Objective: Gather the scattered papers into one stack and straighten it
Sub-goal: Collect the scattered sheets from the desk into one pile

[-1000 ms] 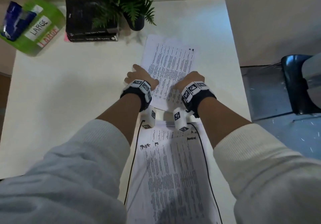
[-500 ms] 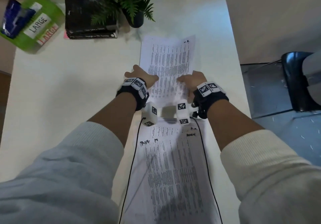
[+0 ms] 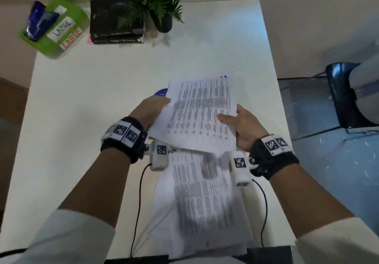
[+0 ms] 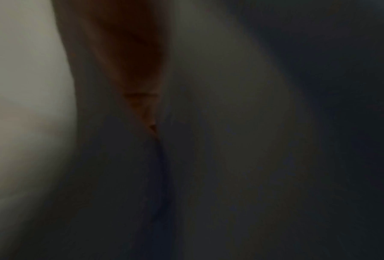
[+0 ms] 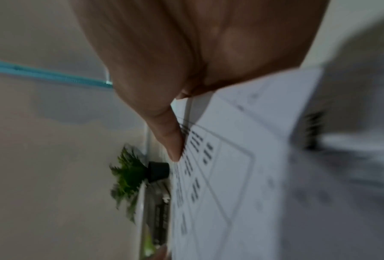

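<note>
A sheaf of printed papers (image 3: 201, 112) is lifted off the white table (image 3: 92, 99) at the middle, tilted. My left hand (image 3: 154, 109) grips its left edge, with the fingers hidden under the sheets. At the right edge my right hand (image 3: 238, 121) pinches the sheaf, thumb on top. In the right wrist view the thumb (image 5: 170, 137) presses on the printed sheet (image 5: 242, 158). More printed papers (image 3: 203, 198) lie flat on the table below the held sheaf and reach the near edge. The left wrist view is dark and blurred.
A purple round thing (image 3: 161, 92) peeks out beyond my left hand. At the far edge stand a potted plant (image 3: 158, 1), stacked black books (image 3: 110, 28) and a green box (image 3: 55, 28). A black chair (image 3: 344, 95) is off to the right. Wrist cables (image 3: 139, 192) trail beside the lower papers.
Both hands have taken the far sheaf by its sides, raised it off the table and drawn it toward me, over the top of the near papers.
</note>
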Available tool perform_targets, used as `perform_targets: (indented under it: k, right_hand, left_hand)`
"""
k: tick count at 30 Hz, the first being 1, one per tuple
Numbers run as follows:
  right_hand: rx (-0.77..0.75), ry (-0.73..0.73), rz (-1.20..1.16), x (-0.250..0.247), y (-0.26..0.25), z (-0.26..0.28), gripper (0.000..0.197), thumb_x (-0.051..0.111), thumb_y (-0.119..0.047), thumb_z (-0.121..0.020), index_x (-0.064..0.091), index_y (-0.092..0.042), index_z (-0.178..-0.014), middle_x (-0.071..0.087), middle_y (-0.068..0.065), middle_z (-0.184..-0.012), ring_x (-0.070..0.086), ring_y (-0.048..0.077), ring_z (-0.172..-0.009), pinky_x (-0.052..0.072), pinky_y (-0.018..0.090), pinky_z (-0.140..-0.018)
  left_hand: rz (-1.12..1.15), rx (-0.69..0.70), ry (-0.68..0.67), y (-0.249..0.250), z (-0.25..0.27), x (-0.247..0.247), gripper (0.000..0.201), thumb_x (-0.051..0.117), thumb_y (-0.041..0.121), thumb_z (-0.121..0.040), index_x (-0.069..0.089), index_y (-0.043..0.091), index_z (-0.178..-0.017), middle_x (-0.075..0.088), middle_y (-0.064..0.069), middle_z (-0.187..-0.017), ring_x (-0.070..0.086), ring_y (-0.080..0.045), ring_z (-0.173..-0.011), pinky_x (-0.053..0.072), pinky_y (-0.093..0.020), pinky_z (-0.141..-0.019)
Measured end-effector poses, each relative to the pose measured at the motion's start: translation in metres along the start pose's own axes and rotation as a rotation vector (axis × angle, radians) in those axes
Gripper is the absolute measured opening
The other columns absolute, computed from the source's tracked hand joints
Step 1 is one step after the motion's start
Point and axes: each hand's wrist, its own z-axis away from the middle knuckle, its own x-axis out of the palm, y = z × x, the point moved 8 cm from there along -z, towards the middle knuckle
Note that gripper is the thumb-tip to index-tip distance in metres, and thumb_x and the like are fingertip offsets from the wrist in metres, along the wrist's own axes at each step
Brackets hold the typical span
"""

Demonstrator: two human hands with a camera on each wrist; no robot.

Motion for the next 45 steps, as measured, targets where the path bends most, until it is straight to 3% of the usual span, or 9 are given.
perform_targets:
  k: [6, 9, 12, 15, 23, 30, 34, 37, 45]
  right_hand:
    - [-0.092, -0.033, 0.623, -0.021, 0.047, 0.063, 0.035, 0.075, -0.008, -0.085, 0.064, -0.022, -0.115, 0.071, -0.012, -0.105, 0.068, 0.000, -0.091, 0.051, 0.023, -0.082]
    - [-0.051, -0.004, 0.929, -0.029, 0.066, 0.086, 0.022, 0.075, -0.018, -0.087, 0.057, -0.028, -0.095, 0.060, -0.020, -0.092, 0.061, 0.006, -0.090, 0.043, 0.021, -0.076]
    - [0.009, 0.062, 1.095, -0.042, 0.091, 0.094, 0.036, 0.074, -0.029, -0.086, 0.056, -0.018, -0.116, 0.056, -0.008, -0.104, 0.055, 0.017, -0.099, 0.041, 0.026, -0.085]
    - [0.013, 0.208, 1.159, -0.056, 0.102, 0.096, 0.044, 0.076, -0.044, -0.081, 0.055, -0.013, -0.105, 0.057, 0.001, -0.094, 0.055, 0.021, -0.088, 0.043, 0.029, -0.070]
    - [0.117, 0.399, 0.956, -0.057, 0.115, 0.086, 0.083, 0.081, -0.061, -0.066, 0.048, -0.009, -0.121, 0.058, 0.006, -0.110, 0.058, 0.023, -0.095, 0.053, 0.035, -0.076]
    - [0.131, 0.412, 1.040, -0.042, 0.111, 0.075, 0.056, 0.079, -0.056, -0.071, 0.051, -0.011, -0.088, 0.052, 0.001, -0.073, 0.046, 0.013, -0.058, 0.033, 0.024, -0.045]
    - [0.226, 0.410, 1.013, -0.037, 0.122, 0.072, 0.078, 0.078, -0.051, -0.073, 0.043, -0.009, -0.129, 0.054, 0.012, -0.121, 0.058, 0.023, -0.093, 0.048, 0.028, -0.064]
    - [0.253, 0.447, 0.954, -0.033, 0.120, 0.071, 0.086, 0.083, -0.045, -0.072, 0.038, -0.006, -0.133, 0.055, 0.014, -0.124, 0.062, 0.028, -0.102, 0.053, 0.032, -0.071]
    - [0.283, 0.447, 0.778, -0.037, 0.125, 0.062, 0.057, 0.086, -0.044, -0.067, 0.054, -0.006, -0.094, 0.059, 0.006, -0.072, 0.057, 0.020, -0.057, 0.042, 0.024, -0.049]
  left_hand:
    - [0.077, 0.041, -0.023, -0.070, 0.061, 0.023, 0.068, 0.066, 0.006, -0.073, 0.048, 0.018, -0.138, 0.070, -0.009, -0.105, 0.067, -0.024, -0.091, 0.057, -0.041, -0.083]
    - [-0.020, 0.106, -0.043, -0.093, 0.088, 0.040, 0.036, 0.063, 0.001, -0.077, 0.065, 0.015, -0.110, 0.073, -0.002, -0.085, 0.065, -0.015, -0.070, 0.051, -0.028, -0.065]
    - [-0.272, 0.136, 0.083, -0.114, 0.102, 0.045, 0.007, 0.066, 0.014, -0.080, 0.060, 0.016, -0.083, 0.062, 0.004, -0.077, 0.057, -0.018, -0.074, 0.042, -0.026, -0.065]
    - [-0.544, 0.076, 0.189, -0.133, 0.106, 0.047, 0.029, 0.064, 0.029, -0.084, 0.057, 0.019, -0.110, 0.052, -0.009, -0.117, 0.047, -0.030, -0.111, 0.037, -0.032, -0.088]
    - [-0.351, -0.093, 0.148, -0.146, 0.107, 0.066, 0.104, 0.071, 0.045, -0.082, 0.002, 0.023, -0.156, 0.032, -0.024, -0.149, 0.038, -0.042, -0.135, 0.036, -0.048, -0.111]
    - [-0.421, -0.125, 0.097, -0.138, 0.096, 0.065, 0.098, 0.067, 0.048, -0.079, 0.009, 0.026, -0.155, 0.038, -0.019, -0.147, 0.047, -0.041, -0.128, 0.046, -0.049, -0.103]
    - [-0.397, -0.136, 0.123, -0.138, 0.094, 0.063, 0.108, 0.069, 0.046, -0.080, -0.006, 0.028, -0.156, 0.040, -0.018, -0.150, 0.048, -0.038, -0.129, 0.045, -0.047, -0.104]
    - [-0.333, -0.201, 0.157, -0.138, 0.092, 0.054, 0.110, 0.069, 0.046, -0.081, -0.009, 0.023, -0.155, 0.041, -0.016, -0.149, 0.050, -0.037, -0.129, 0.045, -0.043, -0.104]
    - [-0.360, -0.371, 0.137, -0.140, 0.080, 0.042, 0.111, 0.077, 0.054, -0.067, 0.018, 0.008, -0.149, 0.043, -0.020, -0.143, 0.050, -0.039, -0.124, 0.045, -0.050, -0.103]
